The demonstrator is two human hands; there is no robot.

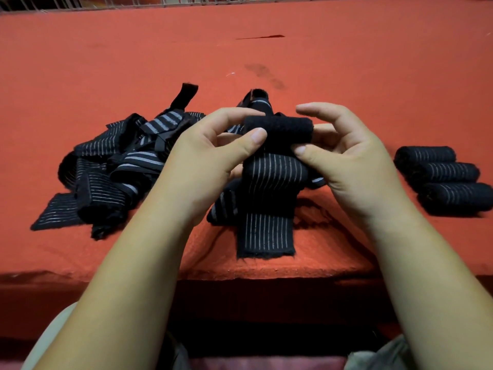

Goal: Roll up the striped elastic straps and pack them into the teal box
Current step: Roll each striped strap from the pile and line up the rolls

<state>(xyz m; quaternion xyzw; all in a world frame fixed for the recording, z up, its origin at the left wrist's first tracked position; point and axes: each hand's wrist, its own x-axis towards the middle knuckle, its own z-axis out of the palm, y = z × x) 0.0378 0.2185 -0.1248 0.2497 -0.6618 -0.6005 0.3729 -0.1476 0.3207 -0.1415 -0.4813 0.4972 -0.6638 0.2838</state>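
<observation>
Both hands pinch the strap (pixel 269 182) at its barely started roll, the left hand (pixel 213 153) at one end and the right hand (pixel 346 158) at the other, just above the red cloth (pixel 346 76). If either pinch slackens the springy band could unwind, and the loose tail draped to the cloth's near edge could wind on crooked. It is soft black elastic with thin pale stripes and a fuzzy plain end, like the tangled pile (pixel 114 166) at left and the three snug rolls (pixel 442 180) at right; no teal box shows.
</observation>
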